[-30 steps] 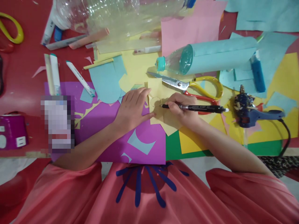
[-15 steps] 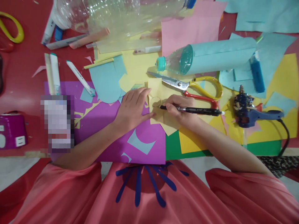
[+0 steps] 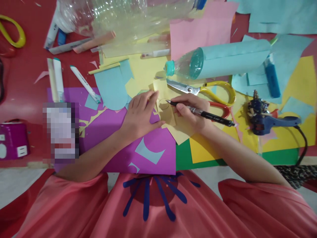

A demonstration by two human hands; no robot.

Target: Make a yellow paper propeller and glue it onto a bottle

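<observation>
My right hand (image 3: 192, 111) is closed around a black pen (image 3: 210, 116). The pen's tip touches or hovers just over the edge of a small circle drawn on a pale yellow paper strip (image 3: 163, 87). Spread flat, my left hand (image 3: 140, 112) rests at the strip's left side, its fingertips at the paper's edge. Beneath the strip lies another pale yellow paper piece (image 3: 182, 134). Scissors (image 3: 189, 89) with yellow and red handles lie just beyond my right hand, which hides part of them. Purple paper (image 3: 156, 163) lies under my left hand and forearm.
A clear bottle wrapped in light blue paper (image 3: 235, 59) lies behind the scissors. At right is a blue glue gun (image 3: 262, 119) with a cord. Markers (image 3: 85, 84), a large clear plastic bottle (image 3: 111, 19), a blurred-out object (image 3: 61, 132) and a purple box (image 3: 13, 140) are further left.
My right hand has shifted slightly, and the pen tip has moved up along the circle's right side. The paper strip has turned slightly. My left hand stays nearly in place.
</observation>
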